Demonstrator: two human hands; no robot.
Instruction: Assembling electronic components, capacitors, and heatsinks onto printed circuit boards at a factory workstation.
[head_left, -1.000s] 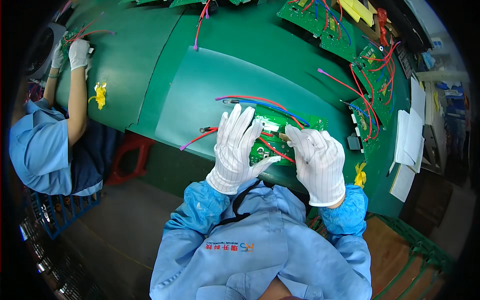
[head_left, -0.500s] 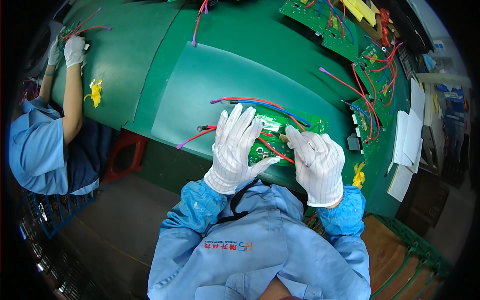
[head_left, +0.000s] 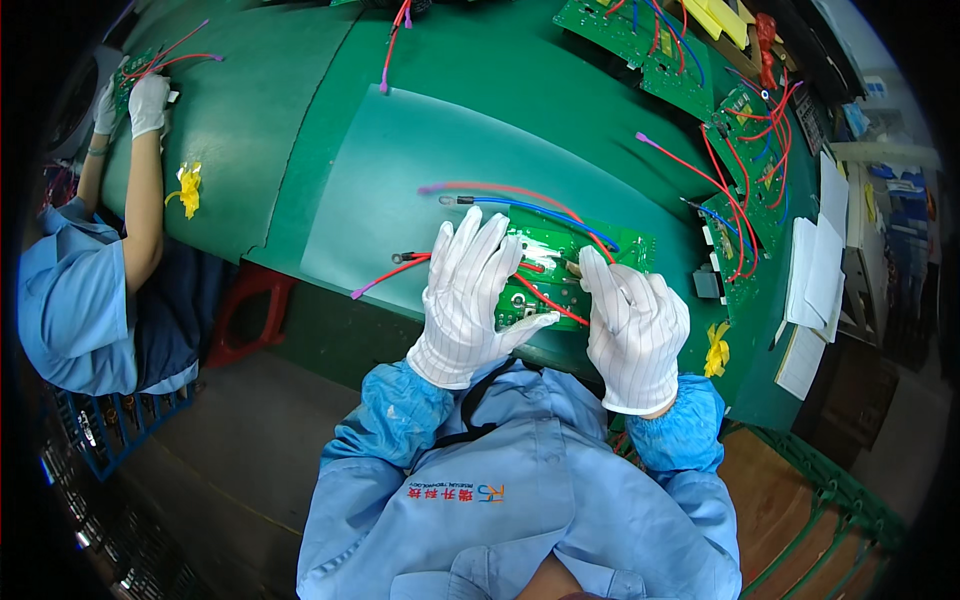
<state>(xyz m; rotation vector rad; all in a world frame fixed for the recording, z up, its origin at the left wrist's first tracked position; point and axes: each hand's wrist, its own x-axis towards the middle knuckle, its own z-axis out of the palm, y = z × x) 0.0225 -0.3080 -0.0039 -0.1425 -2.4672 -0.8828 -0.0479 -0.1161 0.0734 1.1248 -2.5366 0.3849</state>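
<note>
Beneath a spread, white-gloved left hand (head_left: 455, 305) and curled, white-gloved right hand (head_left: 637, 325), its hold unclear, a green, rectangular circuit board (head_left: 563, 287) is seen.

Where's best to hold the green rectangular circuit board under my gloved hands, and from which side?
Probably pinch the board at its exposed upper-right corner, coming from the right: red and blue insulated wires trail left, and the white-gloved left hand lies over its left side.
</note>
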